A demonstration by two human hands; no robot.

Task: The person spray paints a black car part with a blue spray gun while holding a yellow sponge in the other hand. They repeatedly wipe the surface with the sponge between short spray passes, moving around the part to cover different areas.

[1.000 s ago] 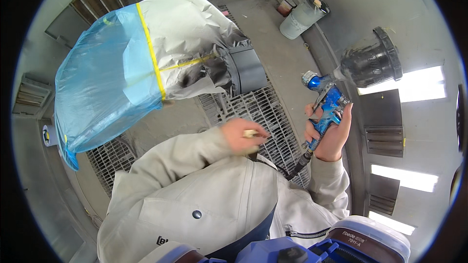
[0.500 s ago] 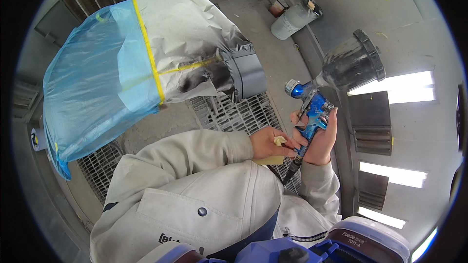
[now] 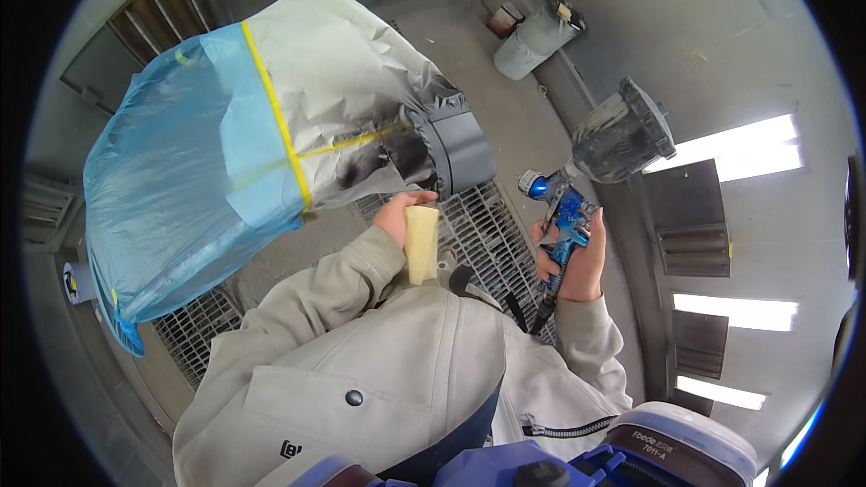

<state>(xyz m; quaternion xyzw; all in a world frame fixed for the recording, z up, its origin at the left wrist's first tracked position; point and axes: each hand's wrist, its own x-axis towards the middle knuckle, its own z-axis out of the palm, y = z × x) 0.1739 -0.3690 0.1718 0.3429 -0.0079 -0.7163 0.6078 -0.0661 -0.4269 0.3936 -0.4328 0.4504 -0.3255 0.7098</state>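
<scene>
My right hand (image 3: pixel 577 257) is wrapped round the handle of a blue spray gun (image 3: pixel 570 216). A see-through, paint-stained cup (image 3: pixel 621 133) sits on top of the gun, and a dark hose runs down from its handle. My left hand (image 3: pixel 403 216) holds a folded pale yellow cloth (image 3: pixel 421 248), its lower part hanging down. The fingers of that hand reach close to the lower edge of a smooth grey panel (image 3: pixel 465 151); whether they touch it I cannot tell. White masking paper (image 3: pixel 338 63) borders the panel, dusted dark beside it.
Blue masking film (image 3: pixel 171 180) covers the large form at left, joined to the paper by yellow tape (image 3: pixel 275 108). A floor grating (image 3: pixel 483 234) lies below. A grey drum (image 3: pixel 534 43) stands by the far right wall, beside a small reddish container (image 3: pixel 505 20).
My left hand has left the spray gun's handle and moved left towards the grey panel with the cloth. The gun has tilted and shifted slightly downward in my right hand.
</scene>
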